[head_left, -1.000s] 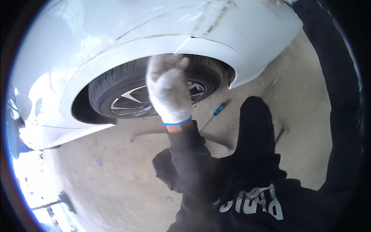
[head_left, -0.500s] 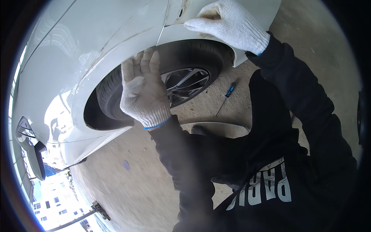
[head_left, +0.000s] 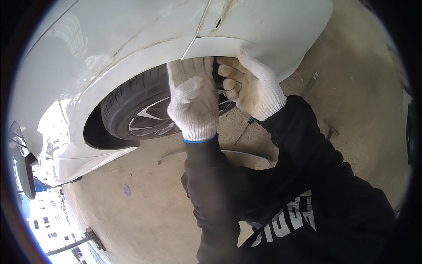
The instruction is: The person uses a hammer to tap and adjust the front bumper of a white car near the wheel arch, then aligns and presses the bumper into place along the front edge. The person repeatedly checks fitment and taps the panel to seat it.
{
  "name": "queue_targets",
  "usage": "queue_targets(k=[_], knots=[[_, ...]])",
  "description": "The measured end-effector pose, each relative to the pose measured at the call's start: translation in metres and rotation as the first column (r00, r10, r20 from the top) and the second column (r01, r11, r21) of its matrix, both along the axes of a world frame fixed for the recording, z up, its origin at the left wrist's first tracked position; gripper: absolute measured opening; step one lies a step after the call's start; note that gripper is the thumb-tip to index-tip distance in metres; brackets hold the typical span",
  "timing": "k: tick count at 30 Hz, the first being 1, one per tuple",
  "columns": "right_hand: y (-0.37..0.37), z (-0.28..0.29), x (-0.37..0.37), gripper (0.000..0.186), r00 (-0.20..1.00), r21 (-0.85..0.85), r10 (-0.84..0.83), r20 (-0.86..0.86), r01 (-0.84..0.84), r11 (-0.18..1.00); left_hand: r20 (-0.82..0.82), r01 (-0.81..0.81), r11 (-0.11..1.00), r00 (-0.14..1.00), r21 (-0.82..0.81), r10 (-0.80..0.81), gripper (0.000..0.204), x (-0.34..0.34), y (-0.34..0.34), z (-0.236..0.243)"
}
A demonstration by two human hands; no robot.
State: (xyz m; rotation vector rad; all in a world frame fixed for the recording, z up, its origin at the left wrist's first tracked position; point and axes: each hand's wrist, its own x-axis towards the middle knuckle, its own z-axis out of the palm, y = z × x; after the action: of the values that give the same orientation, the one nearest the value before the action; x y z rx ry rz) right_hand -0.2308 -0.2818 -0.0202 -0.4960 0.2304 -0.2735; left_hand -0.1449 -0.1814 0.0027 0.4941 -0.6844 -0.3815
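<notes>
At the wheel arch of a white car [head_left: 145, 26], both my hands wear white knit gloves. My left hand [head_left: 193, 105] is palm up in front of the tire [head_left: 136, 94], its straight fingers reaching up behind the arch lip, where the tips are hidden. Close to its right, my right hand [head_left: 257, 88] takes the lower edge of the bumper [head_left: 263, 31] between a raised thumb on the outside and a finger beneath. Its other fingers are loosely curled. Scuffs and a small dark hole mark the panel above.
A blue-handled screwdriver [head_left: 250, 120] lies on the concrete floor [head_left: 145, 198], partly behind my right sleeve. Farther right lie a long thin tool [head_left: 311, 83] and a small dark tool [head_left: 332, 131]. A curved pale strip [head_left: 248, 157] lies near my legs. The car's side mirror [head_left: 24, 171] juts at far left.
My right hand has come down from the bumper's outer face to its lower edge. My left hand has moved right along the arch, its fingertips now behind the lip. The view has shifted.
</notes>
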Motion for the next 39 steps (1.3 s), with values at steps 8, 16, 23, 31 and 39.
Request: queue_targets(k=[8,16,23,31,39], knots=[[0.022,0.011,-0.003,0.066,0.983,0.464,-0.095,0.156,0.012,0.886,-0.297,-0.217,0.947,0.912,0.236,0.283,0.081,-0.033,-0.001,0.02],[0.038,0.044,0.033,0.079,0.982,0.604,-0.134,0.134,0.026,0.797,0.016,-0.469,0.824,0.872,0.319,0.49,0.033,-0.01,0.02,0.0],[0.035,0.045,0.042,0.081,0.973,0.468,-0.216,0.077,0.156,0.87,-0.076,-0.383,0.799,0.881,0.463,0.466,0.059,-0.019,0.0,0.014],[0.03,0.047,0.028,0.085,0.986,0.341,-0.166,0.014,0.151,0.928,-0.236,-0.338,0.906,0.887,0.255,0.397,0.052,-0.033,-0.013,0.004],[0.025,0.046,0.019,0.09,0.999,0.278,-0.03,0.046,0.016,0.96,-0.266,-0.335,0.884,0.865,0.328,0.426,0.047,-0.037,-0.009,0.004]])
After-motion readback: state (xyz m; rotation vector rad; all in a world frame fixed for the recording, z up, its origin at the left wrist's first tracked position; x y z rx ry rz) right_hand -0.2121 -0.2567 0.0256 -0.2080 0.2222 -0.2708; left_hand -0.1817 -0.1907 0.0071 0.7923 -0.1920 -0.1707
